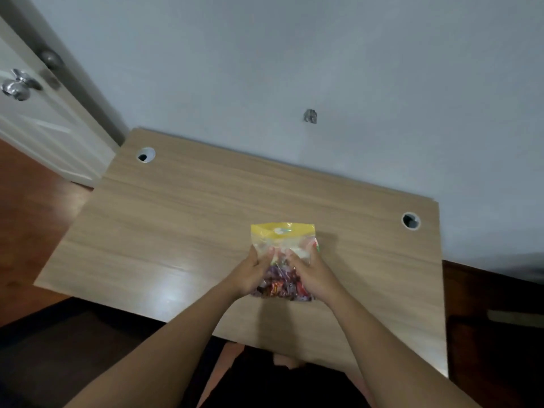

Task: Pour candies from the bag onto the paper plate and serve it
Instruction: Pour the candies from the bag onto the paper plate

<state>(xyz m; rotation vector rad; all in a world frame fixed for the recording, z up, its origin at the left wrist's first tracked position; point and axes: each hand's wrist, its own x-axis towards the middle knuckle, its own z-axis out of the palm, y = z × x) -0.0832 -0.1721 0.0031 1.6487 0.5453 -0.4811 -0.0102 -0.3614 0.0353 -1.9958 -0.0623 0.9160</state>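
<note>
A clear candy bag (pixel 283 234) with a yellow top strip stands upright on the wooden desk (pixel 182 219), right of the middle. Wrapped candies in purple, red and orange fill its lower part. My left hand (pixel 253 275) grips the bag's left side and my right hand (pixel 309 272) grips its right side, fingers pressed into the plastic at mid height. The bag's top looks closed. No paper plate is in view.
The desk stands against a pale wall (pixel 323 69) and has two round cable holes, one at the back left (pixel 145 155) and one at the right (pixel 411 221). A white door (pixel 35 119) with a metal knob is at the left. Dark wooden floor surrounds the desk.
</note>
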